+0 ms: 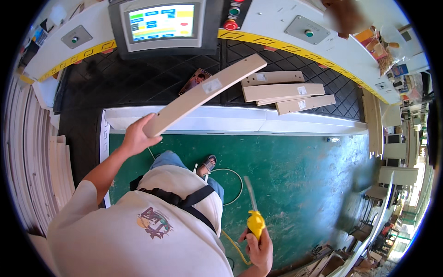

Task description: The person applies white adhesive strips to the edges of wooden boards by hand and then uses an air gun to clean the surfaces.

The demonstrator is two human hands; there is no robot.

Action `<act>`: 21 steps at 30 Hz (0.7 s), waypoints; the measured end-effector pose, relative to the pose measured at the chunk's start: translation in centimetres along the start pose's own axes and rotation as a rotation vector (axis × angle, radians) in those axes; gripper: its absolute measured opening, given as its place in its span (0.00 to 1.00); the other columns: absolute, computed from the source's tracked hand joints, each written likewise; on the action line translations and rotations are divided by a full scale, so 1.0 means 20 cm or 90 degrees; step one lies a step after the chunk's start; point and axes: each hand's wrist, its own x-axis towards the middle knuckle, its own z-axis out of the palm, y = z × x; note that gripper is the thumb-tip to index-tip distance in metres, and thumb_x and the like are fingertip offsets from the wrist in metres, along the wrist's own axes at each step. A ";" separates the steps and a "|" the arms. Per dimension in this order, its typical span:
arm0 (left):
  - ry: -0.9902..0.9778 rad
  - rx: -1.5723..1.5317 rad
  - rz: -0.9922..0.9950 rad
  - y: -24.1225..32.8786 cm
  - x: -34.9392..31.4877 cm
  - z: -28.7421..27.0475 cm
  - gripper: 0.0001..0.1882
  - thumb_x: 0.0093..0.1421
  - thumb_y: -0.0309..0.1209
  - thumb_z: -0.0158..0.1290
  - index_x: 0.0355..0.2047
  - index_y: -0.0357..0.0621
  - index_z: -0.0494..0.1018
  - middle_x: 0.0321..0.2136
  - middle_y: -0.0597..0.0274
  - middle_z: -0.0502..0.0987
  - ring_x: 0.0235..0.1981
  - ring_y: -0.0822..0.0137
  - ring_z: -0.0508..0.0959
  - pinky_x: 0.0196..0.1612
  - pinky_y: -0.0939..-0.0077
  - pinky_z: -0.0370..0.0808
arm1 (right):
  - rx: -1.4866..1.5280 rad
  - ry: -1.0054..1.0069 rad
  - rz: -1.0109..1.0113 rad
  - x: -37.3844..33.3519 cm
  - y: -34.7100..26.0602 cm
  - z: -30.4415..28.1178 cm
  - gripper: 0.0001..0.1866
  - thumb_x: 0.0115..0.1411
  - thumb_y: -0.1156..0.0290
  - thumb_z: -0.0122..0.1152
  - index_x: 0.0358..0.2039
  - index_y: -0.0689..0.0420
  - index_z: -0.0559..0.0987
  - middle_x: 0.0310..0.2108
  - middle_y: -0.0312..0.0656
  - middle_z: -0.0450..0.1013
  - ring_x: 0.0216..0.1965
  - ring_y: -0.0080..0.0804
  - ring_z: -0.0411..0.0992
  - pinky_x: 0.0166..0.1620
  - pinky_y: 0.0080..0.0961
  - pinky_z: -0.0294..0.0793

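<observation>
My left hand (pixel 137 136) grips the near end of a long beige wooden board (pixel 196 101), thumb on one side and fingers on the other. The board slants up to the right above the machine's black bed, with a pale label on its face and a dark hole near my hand. Lower right, my right hand (pixel 259 249) is wrapped round a yellow air blow gun (pixel 256 222). Its thin nozzle points up, away from me, and a yellow hose (pixel 235 247) trails off to the left. Several similar labelled boards (pixel 284 92) lie stacked on the bed to the right.
A machine with a lit touch screen (pixel 161 22) and a red stop button (pixel 230 25) stands ahead. A small printed card or box (pixel 196 81) lies on its black bed (pixel 115 83). White panels (pixel 60 161) lean at left. A pale hose (pixel 239 180) loops on the green floor (pixel 290 184).
</observation>
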 end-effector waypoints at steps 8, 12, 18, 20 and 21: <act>-0.017 0.094 0.128 0.30 0.58 0.10 0.45 0.48 0.41 0.72 0.65 0.40 0.69 0.56 0.45 0.78 0.55 0.46 0.80 0.59 0.60 0.76 | 0.439 -0.024 0.054 0.18 0.08 -0.15 0.36 0.57 0.82 0.58 0.68 0.66 0.63 0.55 0.55 0.73 0.54 0.54 0.78 0.29 0.36 0.88; -0.065 0.080 0.117 0.50 0.89 0.30 0.45 0.48 0.39 0.73 0.65 0.39 0.69 0.58 0.44 0.78 0.58 0.48 0.79 0.62 0.60 0.74 | 0.659 0.058 0.114 0.43 0.16 0.04 0.39 0.54 0.84 0.55 0.69 0.67 0.62 0.61 0.57 0.69 0.62 0.58 0.72 0.37 0.43 0.91; -0.088 0.003 0.211 0.80 1.33 0.79 0.44 0.50 0.46 0.73 0.63 0.39 0.71 0.57 0.46 0.78 0.55 0.48 0.81 0.58 0.59 0.77 | 0.838 0.113 0.134 0.62 0.14 0.16 0.39 0.51 0.77 0.60 0.67 0.57 0.66 0.59 0.47 0.73 0.62 0.45 0.73 0.39 0.38 0.84; -0.095 0.012 0.226 0.91 1.44 0.88 0.44 0.50 0.47 0.72 0.63 0.39 0.71 0.58 0.46 0.78 0.55 0.48 0.81 0.58 0.59 0.77 | 0.875 0.140 0.128 0.63 0.12 0.19 0.41 0.50 0.74 0.62 0.68 0.57 0.66 0.60 0.47 0.73 0.62 0.46 0.73 0.44 0.39 0.84; -0.097 0.020 0.233 0.95 1.48 0.92 0.44 0.51 0.48 0.71 0.63 0.39 0.71 0.58 0.46 0.78 0.55 0.48 0.81 0.58 0.59 0.77 | 0.901 0.148 0.124 0.63 0.13 0.20 0.42 0.50 0.73 0.62 0.68 0.57 0.66 0.61 0.48 0.72 0.62 0.47 0.73 0.46 0.39 0.84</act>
